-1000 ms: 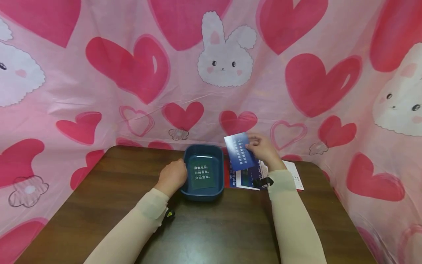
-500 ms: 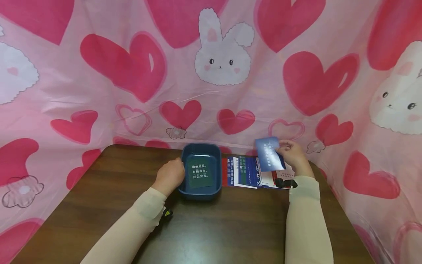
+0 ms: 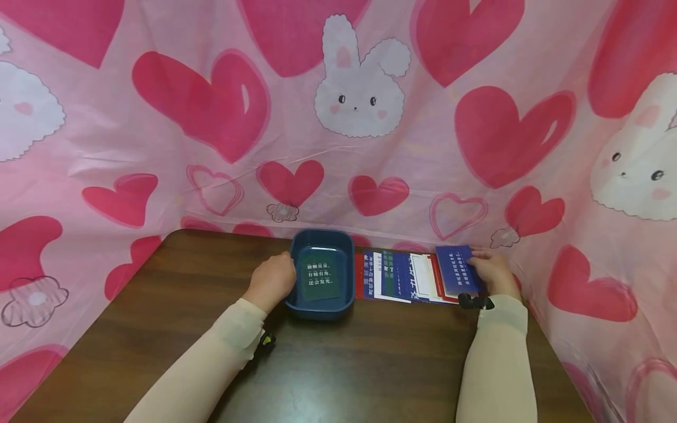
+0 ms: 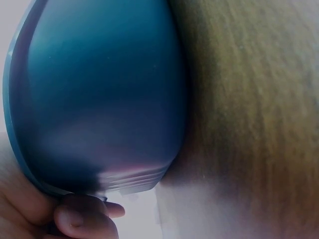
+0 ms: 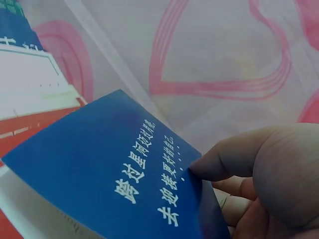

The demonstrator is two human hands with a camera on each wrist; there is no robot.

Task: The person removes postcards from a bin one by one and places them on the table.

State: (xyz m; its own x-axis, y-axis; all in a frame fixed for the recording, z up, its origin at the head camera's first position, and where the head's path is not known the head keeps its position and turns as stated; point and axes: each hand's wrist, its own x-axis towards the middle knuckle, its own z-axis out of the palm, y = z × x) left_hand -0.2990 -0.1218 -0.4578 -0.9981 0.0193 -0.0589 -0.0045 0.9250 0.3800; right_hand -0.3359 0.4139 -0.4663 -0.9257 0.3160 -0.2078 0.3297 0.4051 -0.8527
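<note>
A dark blue rectangular tray stands on the table, and a green card with white writing lies inside it. My left hand grips the tray's left rim; the left wrist view shows its curled fingers at the edge. Far to the right, my right hand pinches a blue card with white writing by its right edge. In the right wrist view the thumb presses on the card's face. The card lies over the right end of a row of overlapping cards.
Between the tray and the blue card runs the row of overlapping cards, red, blue, white and green, along the table's back. A pink cloth printed with hearts and rabbits hangs behind the brown wooden table.
My right hand has moved right with the blue card and lowered it onto the row's right end, uncovering more of the other cards. The left hand stays at the tray.
</note>
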